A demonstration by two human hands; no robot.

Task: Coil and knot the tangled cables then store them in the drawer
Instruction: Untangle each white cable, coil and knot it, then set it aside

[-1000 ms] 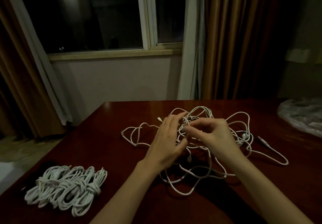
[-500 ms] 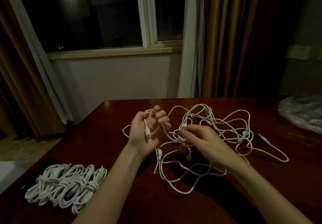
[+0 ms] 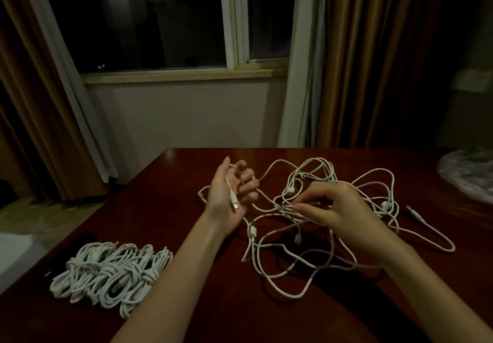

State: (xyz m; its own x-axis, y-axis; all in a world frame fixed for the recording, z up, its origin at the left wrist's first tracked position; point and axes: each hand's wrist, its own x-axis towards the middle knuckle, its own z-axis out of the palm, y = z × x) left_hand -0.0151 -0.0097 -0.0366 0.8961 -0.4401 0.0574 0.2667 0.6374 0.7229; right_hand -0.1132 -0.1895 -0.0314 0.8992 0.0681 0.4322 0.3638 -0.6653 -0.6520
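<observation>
— What sits at the left of the tabletop (image 3: 149,209)?
— A heap of coiled, knotted white cables (image 3: 112,272), close to the left edge and the near corner, well apart from the loose ones.

— And moving toward the middle?
— The left hand (image 3: 230,196) is raised, palm up, fingers curled round one white cable end (image 3: 232,196); its plug lies across the palm, pointing toward the wrist. The cord runs out between the fingers into the tangle.

— The tangle itself?
— The tangled cables (image 3: 306,236) sprawl over the middle of the tabletop, several plugs showing among the loops.

— The right hand?
— The right hand (image 3: 336,209) hovers over the tangle, fingertips pinching a strand at its centre.

— Anything further right?
— One loop trails toward the right edge, and crumpled clear plastic (image 3: 469,174) lies at the far right corner.
</observation>
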